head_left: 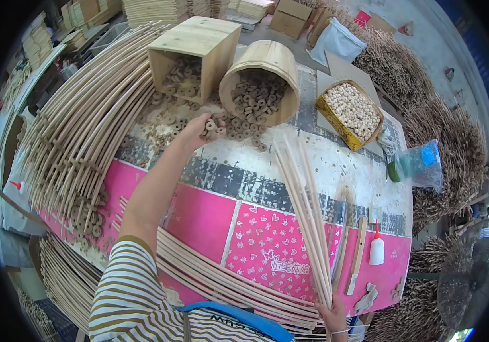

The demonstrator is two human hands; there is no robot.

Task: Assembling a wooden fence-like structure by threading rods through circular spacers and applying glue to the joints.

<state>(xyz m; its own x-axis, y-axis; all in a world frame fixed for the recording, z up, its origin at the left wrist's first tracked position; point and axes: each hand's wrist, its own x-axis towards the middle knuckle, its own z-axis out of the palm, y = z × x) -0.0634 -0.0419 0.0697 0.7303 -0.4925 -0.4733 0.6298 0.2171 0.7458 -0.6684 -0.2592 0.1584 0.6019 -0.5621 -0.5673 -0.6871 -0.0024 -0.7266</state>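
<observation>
My left hand is stretched out to the far side of the table, its fingers closed around a few small wooden rings. Just beyond it, more rings spill from a wooden tub lying on its side. A square wooden box, also on its side with rings inside, is to the left of the tub. At the near right, my right hand grips the lower ends of several thin wooden rods, which slant up and away over the table; their upper ends are blurred.
Long rods with rings on their near ends are piled at the left. Bare rods lie along the near edge. To the right are a yellow box of pale beads and a white glue bottle. A fan stands beyond the right edge.
</observation>
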